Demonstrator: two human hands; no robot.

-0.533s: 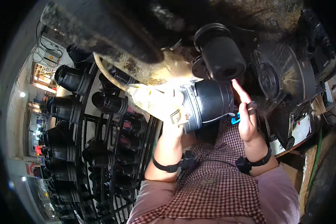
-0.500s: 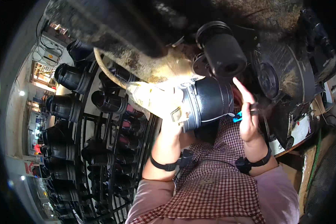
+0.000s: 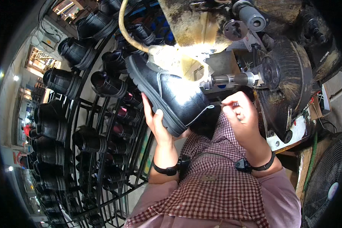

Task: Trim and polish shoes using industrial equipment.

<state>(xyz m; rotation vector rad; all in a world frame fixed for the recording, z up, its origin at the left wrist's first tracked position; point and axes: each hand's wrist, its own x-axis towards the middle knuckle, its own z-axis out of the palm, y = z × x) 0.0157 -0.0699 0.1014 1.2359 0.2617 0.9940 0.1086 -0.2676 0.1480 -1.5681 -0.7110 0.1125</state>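
A black leather boot (image 3: 178,95) with a thick ridged sole is tilted under a glaring lamp (image 3: 167,57), its toe toward the upper left. My left hand (image 3: 157,123) grips it from below along the sole, thumb against the sole's side. A small pale loop of thread (image 3: 210,107) sticks out at the boot's back edge. My right hand (image 3: 239,112) is apart from the boot, to its right, with fingers curled and pinched together. A thin dark tip shows at its fingertips; what it belongs to is hidden. The machine's metal arm (image 3: 233,79) lies just above that hand.
A worn machine head (image 3: 201,30) hangs above the boot, with a large round housing (image 3: 288,76) at right. Racks of black shoes (image 3: 64,83) fill the left side. A fan (image 3: 326,190) stands at lower right, beside a wooden table edge (image 3: 292,142).
The boot has moved left and down, turning so its toe points upper left, away from the machine's arm. My right hand has left its side and curled; its blue item no longer shows.
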